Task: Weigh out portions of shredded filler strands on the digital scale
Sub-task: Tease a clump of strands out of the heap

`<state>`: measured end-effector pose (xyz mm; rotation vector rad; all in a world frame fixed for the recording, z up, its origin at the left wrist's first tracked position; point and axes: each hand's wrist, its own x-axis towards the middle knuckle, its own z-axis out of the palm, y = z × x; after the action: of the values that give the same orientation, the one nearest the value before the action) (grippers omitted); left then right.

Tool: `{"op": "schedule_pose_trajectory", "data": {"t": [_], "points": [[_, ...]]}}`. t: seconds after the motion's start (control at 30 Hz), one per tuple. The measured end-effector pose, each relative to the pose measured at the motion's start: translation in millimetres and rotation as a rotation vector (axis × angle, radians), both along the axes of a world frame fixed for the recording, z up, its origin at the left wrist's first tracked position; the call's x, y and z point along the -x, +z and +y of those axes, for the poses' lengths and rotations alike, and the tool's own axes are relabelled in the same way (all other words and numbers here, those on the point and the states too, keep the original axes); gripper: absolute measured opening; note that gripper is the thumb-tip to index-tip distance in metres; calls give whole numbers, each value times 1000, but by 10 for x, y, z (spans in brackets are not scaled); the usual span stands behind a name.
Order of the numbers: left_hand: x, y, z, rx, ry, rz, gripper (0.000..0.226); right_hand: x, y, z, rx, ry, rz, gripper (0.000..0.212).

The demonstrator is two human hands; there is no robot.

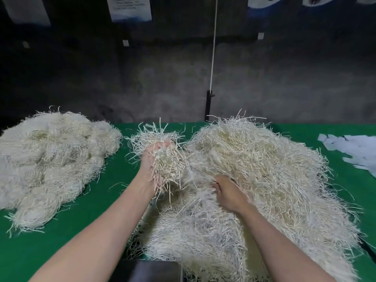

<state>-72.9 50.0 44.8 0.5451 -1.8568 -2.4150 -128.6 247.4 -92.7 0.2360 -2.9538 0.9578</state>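
Strands (168,161) (pale, thin, tangled) bunch in the left hand (149,159), whose fingers clench the clump above the green surface (81,231). The right hand (230,195) digs into the big pile (274,169) just beside; blur hides whether its fingers grip anything. A dark slab (156,270) — probably the scale — lies toward the person, between the forearms, so the laden left hand must draw back.

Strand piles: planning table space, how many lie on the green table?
2: left pile at far left, larger right pile centre-right. The left hand holds a separate bunch. More may lie offscreen.
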Motion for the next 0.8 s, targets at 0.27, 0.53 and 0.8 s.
{"op": "schedule_pose_trajectory", "data": {"t": [0.27, 0.53, 0.8], "points": [[-11, 270, -437, 142, 155, 32, 45, -21, 124, 375, -143, -11, -92, 20], [-503, 203, -717, -64, 126, 63, 51, -597, 1497, -688, 578, 97, 439, 19], [-1100, -269, -727, 414, -224, 166, 51, -1513, 789, -1726, 1680, -32, -689, 65]]}}
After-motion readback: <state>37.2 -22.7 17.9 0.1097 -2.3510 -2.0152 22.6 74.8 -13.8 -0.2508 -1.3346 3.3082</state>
